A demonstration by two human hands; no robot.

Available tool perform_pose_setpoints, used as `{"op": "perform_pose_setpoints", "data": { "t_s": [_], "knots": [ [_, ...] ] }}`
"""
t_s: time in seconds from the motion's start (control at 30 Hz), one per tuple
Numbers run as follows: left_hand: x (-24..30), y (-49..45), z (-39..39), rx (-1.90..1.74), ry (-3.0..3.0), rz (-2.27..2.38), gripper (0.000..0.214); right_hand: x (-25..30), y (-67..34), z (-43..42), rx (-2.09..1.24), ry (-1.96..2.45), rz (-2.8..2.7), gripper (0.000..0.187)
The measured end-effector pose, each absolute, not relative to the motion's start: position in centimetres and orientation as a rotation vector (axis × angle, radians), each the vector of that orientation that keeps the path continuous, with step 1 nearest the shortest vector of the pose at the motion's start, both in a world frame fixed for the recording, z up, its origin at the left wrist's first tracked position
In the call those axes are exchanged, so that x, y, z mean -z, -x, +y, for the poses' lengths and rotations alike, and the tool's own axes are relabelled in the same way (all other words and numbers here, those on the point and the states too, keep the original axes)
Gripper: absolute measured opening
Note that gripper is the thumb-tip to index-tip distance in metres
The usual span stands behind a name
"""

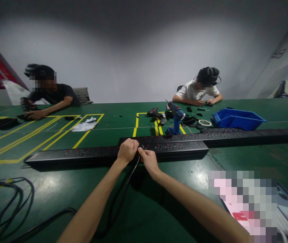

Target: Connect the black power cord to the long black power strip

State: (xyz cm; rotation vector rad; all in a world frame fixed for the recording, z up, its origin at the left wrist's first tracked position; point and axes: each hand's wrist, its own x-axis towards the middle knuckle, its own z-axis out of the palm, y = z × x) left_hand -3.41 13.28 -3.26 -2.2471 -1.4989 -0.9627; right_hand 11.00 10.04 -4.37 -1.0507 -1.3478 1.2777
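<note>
1. Head view: left hand [128, 150] is clenched beside the plug [141, 147]; whether it holds anything, I cannot tell.
2. Right hand [149, 162] pinches the plug, above the strip [108, 155]; its cord [129, 181] trails toward seven o'clock.
3. Drill [176, 116] stands toward two o'clock, bin [239, 118] beyond; looped cable [19, 194] at eight.

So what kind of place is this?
It looks like a workshop, maybe one for electrical things: there's a long green table marked with straight yellow lines, long black power strips with rows of sockets, and a blue cordless drill standing upright.
</note>
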Motion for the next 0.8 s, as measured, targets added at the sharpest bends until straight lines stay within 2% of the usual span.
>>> {"op": "perform_pose_setpoints", "data": {
  "t_s": [0.53, 0.8],
  "knots": [
    [3.1, 3.3, 13.4, 0.966, 2.229, -1.556, 0.042, 5.2, -10.5, 9.0, -1.211, 0.993, -1.324, 0.046],
    [3.2, 3.4, 13.4, 0.986, 2.225, -1.568, 0.042, 5.3, -10.5, 9.8, -1.232, 1.017, -1.317, 0.053]
  ]
}}
